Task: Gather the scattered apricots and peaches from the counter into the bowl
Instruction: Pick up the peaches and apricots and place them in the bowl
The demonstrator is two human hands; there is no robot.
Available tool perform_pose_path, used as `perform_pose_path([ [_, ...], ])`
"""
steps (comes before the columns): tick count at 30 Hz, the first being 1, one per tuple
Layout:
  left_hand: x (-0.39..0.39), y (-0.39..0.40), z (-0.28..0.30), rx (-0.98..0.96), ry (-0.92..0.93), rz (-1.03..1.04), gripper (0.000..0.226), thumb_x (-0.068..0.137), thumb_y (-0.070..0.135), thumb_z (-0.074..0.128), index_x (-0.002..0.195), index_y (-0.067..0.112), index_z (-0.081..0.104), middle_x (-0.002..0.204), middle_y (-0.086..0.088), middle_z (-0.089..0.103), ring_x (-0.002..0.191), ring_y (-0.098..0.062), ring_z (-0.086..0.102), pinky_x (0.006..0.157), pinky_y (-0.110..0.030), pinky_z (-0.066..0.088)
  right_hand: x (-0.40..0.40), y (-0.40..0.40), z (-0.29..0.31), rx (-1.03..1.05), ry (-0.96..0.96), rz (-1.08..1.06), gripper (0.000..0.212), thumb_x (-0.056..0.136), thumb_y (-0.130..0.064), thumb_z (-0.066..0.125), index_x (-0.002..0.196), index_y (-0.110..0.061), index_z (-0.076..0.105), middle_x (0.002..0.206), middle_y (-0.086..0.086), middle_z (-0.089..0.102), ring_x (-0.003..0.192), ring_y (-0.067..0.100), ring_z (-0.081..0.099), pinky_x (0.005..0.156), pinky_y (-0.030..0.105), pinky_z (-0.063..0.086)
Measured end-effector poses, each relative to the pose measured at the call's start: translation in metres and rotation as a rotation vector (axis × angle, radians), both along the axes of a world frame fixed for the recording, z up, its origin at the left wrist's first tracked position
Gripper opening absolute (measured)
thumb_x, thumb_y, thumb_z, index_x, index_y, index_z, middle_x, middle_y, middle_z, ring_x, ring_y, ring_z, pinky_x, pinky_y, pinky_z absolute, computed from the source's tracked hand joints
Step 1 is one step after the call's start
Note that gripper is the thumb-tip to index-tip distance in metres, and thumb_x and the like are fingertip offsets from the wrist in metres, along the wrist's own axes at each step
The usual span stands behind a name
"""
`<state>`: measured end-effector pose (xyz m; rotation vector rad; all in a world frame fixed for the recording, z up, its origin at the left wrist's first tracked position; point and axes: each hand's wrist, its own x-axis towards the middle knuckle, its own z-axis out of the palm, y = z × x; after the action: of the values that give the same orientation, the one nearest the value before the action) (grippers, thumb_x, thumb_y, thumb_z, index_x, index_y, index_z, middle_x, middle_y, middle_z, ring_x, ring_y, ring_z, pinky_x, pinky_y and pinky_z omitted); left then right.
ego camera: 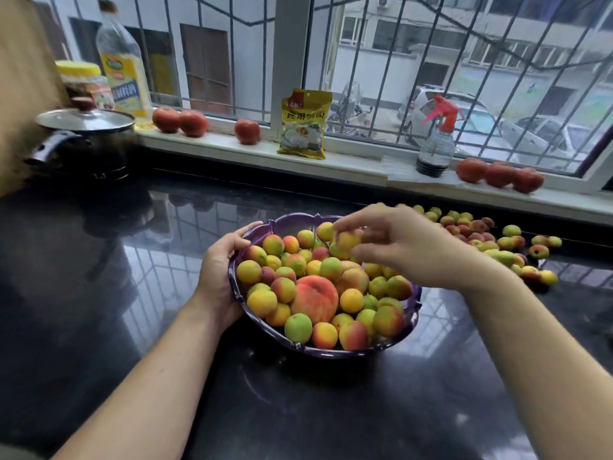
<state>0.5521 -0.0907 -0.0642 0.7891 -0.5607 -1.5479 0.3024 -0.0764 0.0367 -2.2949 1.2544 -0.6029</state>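
The left hand (220,277) is gripping the bowl (411,322) rim, likely steadying it, while the right hand (394,247) is pinching an apricot (346,240) over the heap. Farther right, loose fruit (491,247) is lying on the desk (99,293).

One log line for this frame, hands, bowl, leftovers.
left hand: grips bowl rim | right hand: holds apricot over bowl | loose fruit: on counter, right
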Motion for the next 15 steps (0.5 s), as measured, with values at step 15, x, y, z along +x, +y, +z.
perform_pose_path([
  [15, 0.000, -0.003, -0.002, 0.022, 0.034, 0.007, 0.042, 0.096, 0.012, 0.042, 0.130, 0.007, 0.067, 0.116, -0.021, 0.071, 0.100, -0.034, 0.070, 0.098, -0.049, 0.055, 0.066, -0.018, 0.001, -0.060, 0.616, 0.065, 0.030, 0.094, -0.033, 0.066, 0.124, -0.030, 0.062, 0.112, -0.007, 0.063, 0.103, 0.016, 0.058, 0.091, 0.033, 0.050],
])
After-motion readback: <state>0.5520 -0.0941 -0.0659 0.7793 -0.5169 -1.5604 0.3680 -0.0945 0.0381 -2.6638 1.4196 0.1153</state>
